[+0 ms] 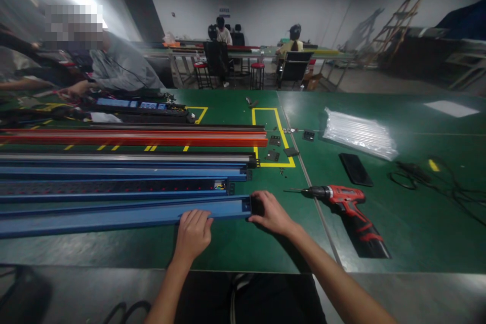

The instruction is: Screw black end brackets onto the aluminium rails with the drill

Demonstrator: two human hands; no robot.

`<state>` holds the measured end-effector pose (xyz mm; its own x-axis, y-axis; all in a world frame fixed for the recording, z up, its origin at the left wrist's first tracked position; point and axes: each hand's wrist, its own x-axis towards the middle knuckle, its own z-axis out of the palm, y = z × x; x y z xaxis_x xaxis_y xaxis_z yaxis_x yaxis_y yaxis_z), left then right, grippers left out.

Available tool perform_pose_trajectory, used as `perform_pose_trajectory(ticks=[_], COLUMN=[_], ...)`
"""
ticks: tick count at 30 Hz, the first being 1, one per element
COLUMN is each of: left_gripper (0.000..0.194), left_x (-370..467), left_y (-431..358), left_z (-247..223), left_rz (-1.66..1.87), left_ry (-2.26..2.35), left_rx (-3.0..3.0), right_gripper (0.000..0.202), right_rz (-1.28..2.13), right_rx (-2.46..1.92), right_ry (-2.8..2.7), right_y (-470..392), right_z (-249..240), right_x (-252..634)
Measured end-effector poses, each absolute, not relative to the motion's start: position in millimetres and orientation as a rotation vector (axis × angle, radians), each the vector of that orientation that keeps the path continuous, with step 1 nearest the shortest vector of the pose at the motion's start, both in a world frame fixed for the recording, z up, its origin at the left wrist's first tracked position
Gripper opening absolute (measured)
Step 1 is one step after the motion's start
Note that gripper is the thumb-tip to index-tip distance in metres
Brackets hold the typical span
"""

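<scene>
A long blue channel (125,215) lies nearest me on the green table (250,250), running off to the left. My left hand (195,233) is closed round its near edge, a little short of the right end. At that right end, my right hand (271,212) has its fingers bent round a dark end piece (246,205), thumb below and fingers above. Part of the piece is hidden by the hand. Just behind is a second blue channel (114,195) with a dark strip inside and wires at its end. Further back lie another blue channel (197,171) and orange rails (190,137).
Right of my right hand lies a red and black drill (347,197), its bit pointing left. Behind it are a black phone (356,169) and a plastic-wrapped bundle (359,132). Small black parts (275,140) sit by yellow tape. A person in grey (121,66) works at the back left.
</scene>
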<state>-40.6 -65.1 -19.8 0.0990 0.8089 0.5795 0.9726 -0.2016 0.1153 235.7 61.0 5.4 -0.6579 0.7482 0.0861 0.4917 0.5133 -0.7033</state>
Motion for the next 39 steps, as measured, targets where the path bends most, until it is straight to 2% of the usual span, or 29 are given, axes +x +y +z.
perform_pose_trajectory(ticks=[13, 15, 16, 18, 20, 25, 32, 37, 39], left_gripper=[0.014, 0.014, 0.014, 0.013, 0.014, 0.015, 0.016, 0.016, 0.026], left_x=[-42, -42, -43, -43, -43, -43, -40, -40, -40], left_y=[-65, -66, -66, -66, -66, -65, -67, -66, -68], left_z=[-23, -23, -23, -24, -25, -25, -22, -22, -20], left_rz=[-0.774, -0.784, -0.789, -0.794, -0.794, -0.808, -0.773, -0.814, -0.853], left_ry=[-1.789, -1.781, -1.776, -1.77, -1.766, -1.765, -1.802, -1.759, -1.715], left_rx=[-2.093, -2.089, -2.089, -2.09, -2.091, -2.083, -2.077, -2.068, -2.03], right_gripper=[0.105, 0.091, 0.074, 0.037, 0.021, 0.028, 0.005, 0.006, 0.006], right_rz=[0.863, 0.824, 0.773, 0.617, 0.505, 0.478, 0.587, 0.664, 0.693], right_rx=[-0.952, -0.93, -0.97, -1.217, -1.545, -1.733, -1.74, -1.659, -1.596], right_ry=[-2.543, -2.531, -2.508, -2.47, -2.403, -2.387, -2.398, -2.365, -2.334], right_y=[71, 83, 92, 116, 141, 179, 185, 179, 171], right_z=[24, 34, 39, 49, 53, 45, 33, 46, 56], right_x=[239, 252, 260, 279, 295, 308, 296, 300, 304])
